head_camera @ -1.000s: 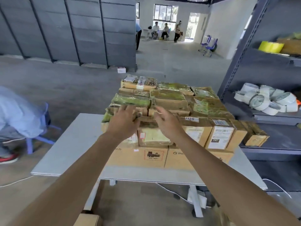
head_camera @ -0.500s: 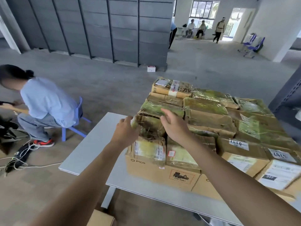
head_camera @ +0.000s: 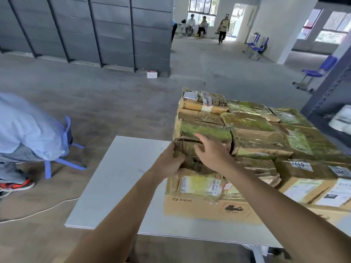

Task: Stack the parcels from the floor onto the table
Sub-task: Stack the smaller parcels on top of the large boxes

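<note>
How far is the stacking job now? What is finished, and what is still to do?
Done: many parcels sit stacked in layers on the table. In hand: the left hand grips the edge of a crumpled brown parcel on the pile's near left corner; the right hand lies flat on it. Left: unclear, since no floor parcels show here.

The parcels [head_camera: 256, 133] are stacked on the right part of the table [head_camera: 117, 177]. A box [head_camera: 190, 205] lies lowest at the stack's near left corner. Above it sits the corner parcel [head_camera: 186, 147], with the left hand [head_camera: 168, 164] on its left side and the right hand [head_camera: 212, 150] on top. Left of the table a person [head_camera: 28, 130] sits on a chair [head_camera: 64, 160]. A shelf [head_camera: 328, 103] stands right of the stack. Behind, a small box [head_camera: 152, 74] lies on the floor by the wall [head_camera: 95, 31].
</note>
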### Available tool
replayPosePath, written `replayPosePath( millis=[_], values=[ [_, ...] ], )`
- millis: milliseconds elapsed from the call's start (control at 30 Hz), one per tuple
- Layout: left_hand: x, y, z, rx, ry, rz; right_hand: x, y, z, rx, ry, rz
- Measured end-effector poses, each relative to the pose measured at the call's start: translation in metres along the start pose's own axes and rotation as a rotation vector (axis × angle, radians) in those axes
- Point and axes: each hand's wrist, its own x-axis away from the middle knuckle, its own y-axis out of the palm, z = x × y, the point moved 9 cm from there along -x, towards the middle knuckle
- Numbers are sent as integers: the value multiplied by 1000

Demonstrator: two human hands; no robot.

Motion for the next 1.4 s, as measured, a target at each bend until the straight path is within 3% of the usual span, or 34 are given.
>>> replayPosePath(
  millis=[167,333,600,1000,1400],
  values=[
    [-10,-12,-16,127,-14,3,2,17,-10,180,-16,-26],
    [-17,-2,-39,196,-122,-139,-5,21,-10,238,39,-41],
    [-17,7,-39,199,-115,-227,-4,26,-12,307,46,-31],
    [-34,-22,-14,8,-32,-54,10,9,-7,177,85,8],
    [-10,-10,69,-302,256,82,60,-47,39,15,241,154]
  ],
)
